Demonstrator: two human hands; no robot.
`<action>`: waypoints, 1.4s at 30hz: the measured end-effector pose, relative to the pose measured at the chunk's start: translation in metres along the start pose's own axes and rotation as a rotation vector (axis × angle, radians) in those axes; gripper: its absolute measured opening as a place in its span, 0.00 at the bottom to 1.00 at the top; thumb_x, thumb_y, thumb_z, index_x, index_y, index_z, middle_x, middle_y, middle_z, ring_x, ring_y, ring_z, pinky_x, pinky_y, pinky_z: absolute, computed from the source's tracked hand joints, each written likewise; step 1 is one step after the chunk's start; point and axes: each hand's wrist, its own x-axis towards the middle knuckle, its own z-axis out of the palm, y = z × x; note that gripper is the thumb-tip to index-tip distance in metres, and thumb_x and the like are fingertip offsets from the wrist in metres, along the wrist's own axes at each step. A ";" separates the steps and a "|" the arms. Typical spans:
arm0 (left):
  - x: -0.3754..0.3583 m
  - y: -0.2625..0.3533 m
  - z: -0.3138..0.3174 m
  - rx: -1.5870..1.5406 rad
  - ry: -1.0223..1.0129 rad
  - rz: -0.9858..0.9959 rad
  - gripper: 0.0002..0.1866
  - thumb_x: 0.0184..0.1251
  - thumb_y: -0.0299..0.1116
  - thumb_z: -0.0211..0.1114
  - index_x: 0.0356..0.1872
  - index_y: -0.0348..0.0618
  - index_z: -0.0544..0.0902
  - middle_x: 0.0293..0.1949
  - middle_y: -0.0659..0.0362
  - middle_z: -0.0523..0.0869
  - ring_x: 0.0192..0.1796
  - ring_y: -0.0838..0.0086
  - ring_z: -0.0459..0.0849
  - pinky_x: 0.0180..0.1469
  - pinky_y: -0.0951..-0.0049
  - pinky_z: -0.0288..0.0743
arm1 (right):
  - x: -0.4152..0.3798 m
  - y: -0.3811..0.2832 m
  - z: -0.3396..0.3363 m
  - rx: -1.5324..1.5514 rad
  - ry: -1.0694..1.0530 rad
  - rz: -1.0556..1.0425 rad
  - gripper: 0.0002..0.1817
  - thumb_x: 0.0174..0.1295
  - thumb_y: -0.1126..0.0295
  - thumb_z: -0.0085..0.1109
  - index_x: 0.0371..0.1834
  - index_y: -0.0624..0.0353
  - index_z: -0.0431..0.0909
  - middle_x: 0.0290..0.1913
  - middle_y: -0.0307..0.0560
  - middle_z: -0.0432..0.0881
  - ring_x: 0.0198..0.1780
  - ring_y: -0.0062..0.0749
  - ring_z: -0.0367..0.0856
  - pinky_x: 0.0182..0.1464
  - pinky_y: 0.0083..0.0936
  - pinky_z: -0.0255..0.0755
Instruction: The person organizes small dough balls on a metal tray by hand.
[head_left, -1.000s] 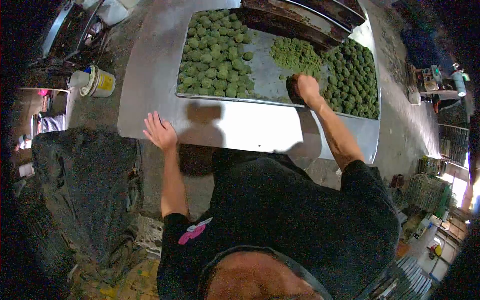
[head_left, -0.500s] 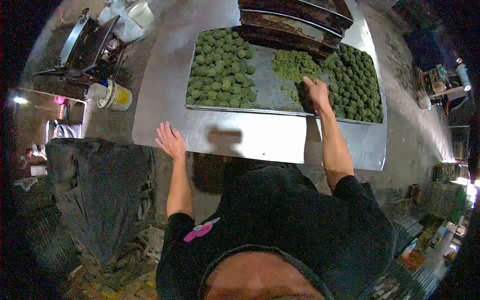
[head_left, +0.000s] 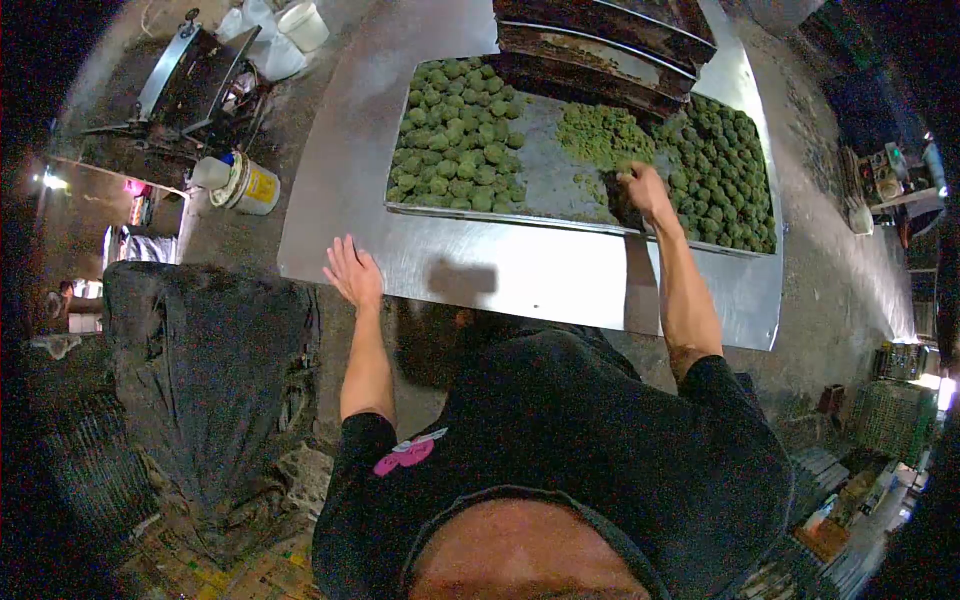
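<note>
A wide metal tray (head_left: 560, 222) lies on the metal-topped table (head_left: 340, 160). Rows of round green balls (head_left: 455, 140) fill its left part, and darker green balls (head_left: 725, 170) cover its right part. Between them is a patch of loose green crumbs (head_left: 605, 135). My right hand (head_left: 648, 192) is over the tray beside the darker balls, its fingers curled at the near edge of the crumbs; what they hold, if anything, is hidden. My left hand (head_left: 354, 272) rests flat with spread fingers on the table's front left edge.
Dark stacked trays (head_left: 605, 50) stand at the back of the table, overlapping the tray. On the floor to the left are a white and yellow bucket (head_left: 256, 190) and a metal machine (head_left: 190, 85). A dark cloth-covered pile (head_left: 210, 380) stands at the lower left.
The whole view has shifted slightly, with the table now further right. My right hand's fingers look more curled. My left hand stays on the table edge.
</note>
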 end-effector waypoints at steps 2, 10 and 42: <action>0.000 0.001 0.000 -0.002 0.013 0.007 0.23 0.64 0.36 0.47 0.62 0.50 0.70 0.67 0.57 0.64 0.71 0.62 0.55 0.71 0.50 0.39 | -0.004 -0.013 -0.002 0.016 0.037 -0.032 0.26 0.58 0.49 0.52 0.39 0.65 0.79 0.39 0.66 0.80 0.47 0.58 0.78 0.49 0.42 0.70; -0.001 0.000 0.001 -0.002 0.028 0.021 0.23 0.64 0.35 0.47 0.62 0.49 0.70 0.66 0.57 0.65 0.71 0.60 0.57 0.70 0.48 0.41 | -0.013 -0.013 -0.017 0.545 0.001 0.130 0.23 0.64 0.53 0.50 0.41 0.66 0.78 0.36 0.50 0.82 0.34 0.42 0.81 0.39 0.34 0.73; 0.000 0.002 -0.003 -0.017 -0.005 0.011 0.23 0.64 0.36 0.48 0.62 0.48 0.69 0.67 0.56 0.64 0.71 0.59 0.55 0.71 0.49 0.40 | -0.023 -0.063 0.011 1.157 0.088 0.327 0.23 0.64 0.50 0.53 0.17 0.54 0.68 0.17 0.39 0.72 0.17 0.20 0.64 0.17 0.17 0.53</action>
